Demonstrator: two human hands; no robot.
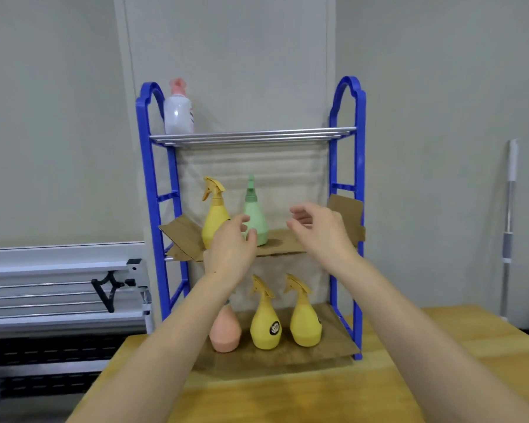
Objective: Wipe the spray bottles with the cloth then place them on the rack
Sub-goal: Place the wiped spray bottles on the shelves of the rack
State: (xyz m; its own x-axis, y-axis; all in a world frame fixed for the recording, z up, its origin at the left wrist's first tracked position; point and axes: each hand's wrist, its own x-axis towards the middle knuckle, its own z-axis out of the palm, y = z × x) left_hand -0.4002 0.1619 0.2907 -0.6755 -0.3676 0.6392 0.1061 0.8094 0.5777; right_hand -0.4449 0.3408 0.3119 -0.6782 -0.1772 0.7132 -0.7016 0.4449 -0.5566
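Observation:
A blue rack [345,166] with three shelves stands on a wooden table [318,392]. Its middle shelf holds a yellow spray bottle [215,213] and a green spray bottle [257,218]. On the bottom shelf stand a pink bottle [225,332] and two yellow spray bottles [264,325] [304,322]. A white bottle with a pink cap [177,109] sits on the top shelf. My left hand [229,248] hovers in front of the green bottle, fingers loosely curled, holding nothing. To the right of that bottle, my right hand [318,230] is raised and empty. No cloth is in view.
Cardboard sheets [287,352] line the middle and bottom shelves. A white metal frame [58,288] stands at the left beside the table. A mop handle [509,224] leans on the wall at the right.

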